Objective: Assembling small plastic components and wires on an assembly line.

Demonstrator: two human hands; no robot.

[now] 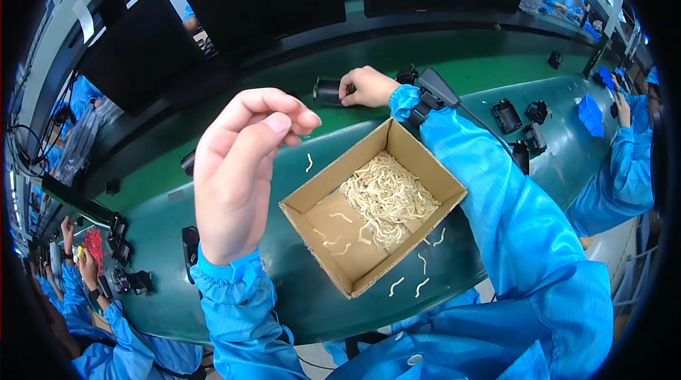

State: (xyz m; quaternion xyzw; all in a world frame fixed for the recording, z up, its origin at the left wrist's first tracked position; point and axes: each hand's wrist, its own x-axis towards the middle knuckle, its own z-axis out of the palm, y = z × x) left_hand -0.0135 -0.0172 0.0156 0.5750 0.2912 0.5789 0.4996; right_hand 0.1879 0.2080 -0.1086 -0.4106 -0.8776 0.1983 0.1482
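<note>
My left hand (241, 160) is raised in front of the cardboard box, with its thumb and curled fingers brought together. Whatever may be between those fingertips is hidden or too small to name. Farther off, my right hand (370, 87) reaches past the box and grips a black device housing (328, 92) at its right end; the housing rests on the green surface. Below and between my arms stands the open cardboard box (323, 249), holding a heap of short, wavy cream-coloured strips (390, 196). One loose strip (309, 162) lies left of the box.
Several loose strips (422, 288) lie on the green table (298, 309) near its front edge. Black camera-like parts (506, 116) sit at right, by a blue tray (590, 115); others (133, 281) are at left. Dark monitors (262, 1) line the back. Co-workers' hands (87, 268) show at both sides.
</note>
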